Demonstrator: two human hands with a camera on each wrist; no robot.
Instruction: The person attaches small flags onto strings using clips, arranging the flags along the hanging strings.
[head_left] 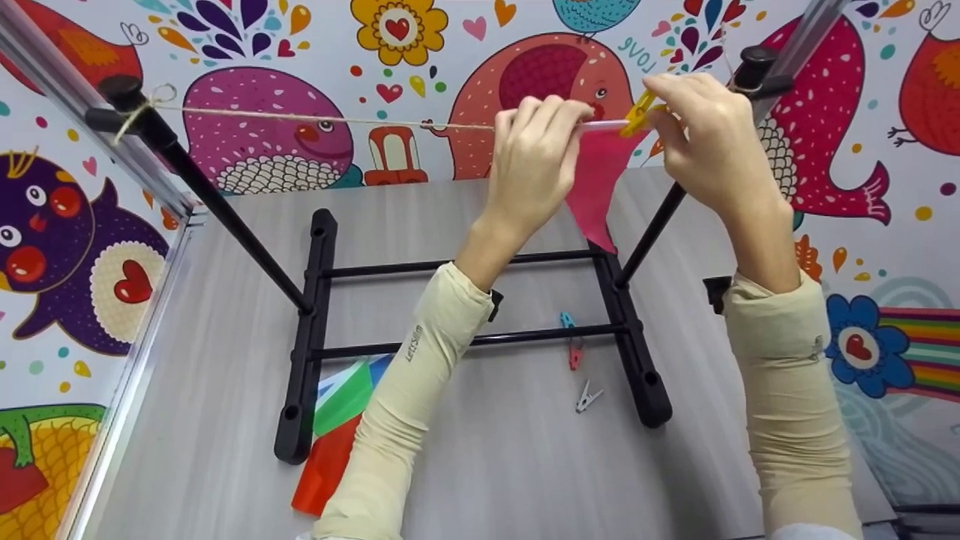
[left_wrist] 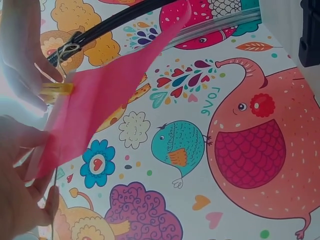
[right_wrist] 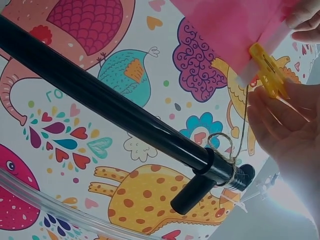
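Note:
A pink pennant [head_left: 600,184] hangs from a thin string [head_left: 300,116], its point downward. My left hand [head_left: 532,157] pinches the pennant's top edge at the string; in the left wrist view its thumb and fingers lie on either side of the cloth. With its fingertips my right hand [head_left: 709,135] pinches a yellow clothespin [head_left: 639,114]. The clothespin's tip sits on the other top corner of the pennant, as the right wrist view [right_wrist: 270,70] also shows. The string is tied to a black post [right_wrist: 227,172] just past the right hand.
A black rack's foot bar [head_left: 304,337] stands on the grey table [head_left: 465,450]. Blue [head_left: 568,321], red [head_left: 575,356] and grey [head_left: 588,397] clothespins lie inside the frame. Green [head_left: 345,401] and red-orange [head_left: 326,465] cloth pieces lie by the left forearm. Patterned walls surround the table.

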